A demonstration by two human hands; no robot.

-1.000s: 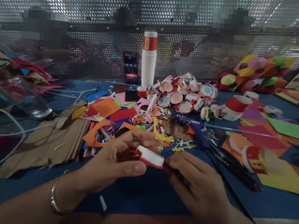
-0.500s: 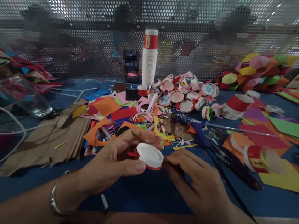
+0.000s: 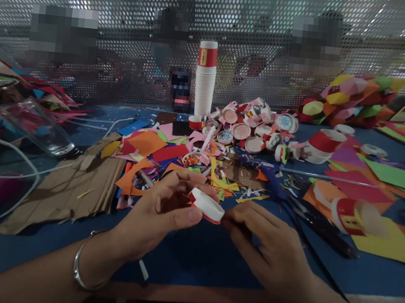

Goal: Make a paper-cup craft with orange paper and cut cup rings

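My left hand point(image 3: 162, 212) grips a cut-off paper cup bottom point(image 3: 207, 206), white with a red rim, between thumb and fingers above the blue table point(image 3: 191, 261). My right hand point(image 3: 268, 250) reaches in from the right, its fingertips pinched against the right side of that piece. A metal bangle point(image 3: 83, 267) sits on my left wrist. What lies under my right palm is hidden.
Coloured paper scraps point(image 3: 159, 154) and torn cardboard point(image 3: 75, 189) lie beyond my hands. Black scissors point(image 3: 320, 224) rest to the right, near a cut red cup point(image 3: 348, 215). A tall stack of paper cups point(image 3: 205, 79) and several cut cup bottoms point(image 3: 252, 128) stand by the perforated screen.
The cup bottom has been turned in my left hand: its white face tipped up towards me, then tilted back edge-on. My right hand stayed at its right side.
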